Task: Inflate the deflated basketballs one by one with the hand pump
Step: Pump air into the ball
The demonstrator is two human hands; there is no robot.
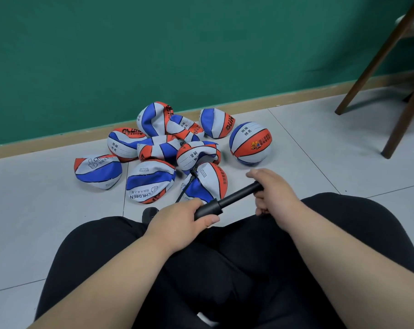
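Pumping while nothing steadies the ball risks the needle slipping out.

The left grip (182,219) is clenched round the barrel of the hand pump (227,199), held over the lap, and the right grip (270,193) is clenched round its handle, with the rod drawn out between them. The thin hose (185,186) climbs from the barrel end across a flat basketball (208,184) on the floor (308,162) to a needle end (193,171) lying where that ball meets a crumpled ball (197,155) behind it; which one it enters I cannot tell. A hard or skewed stroke could tug the hose and pull or bend the needle, since neither limp ball is held. One round ball (250,142) sits right of the heap.
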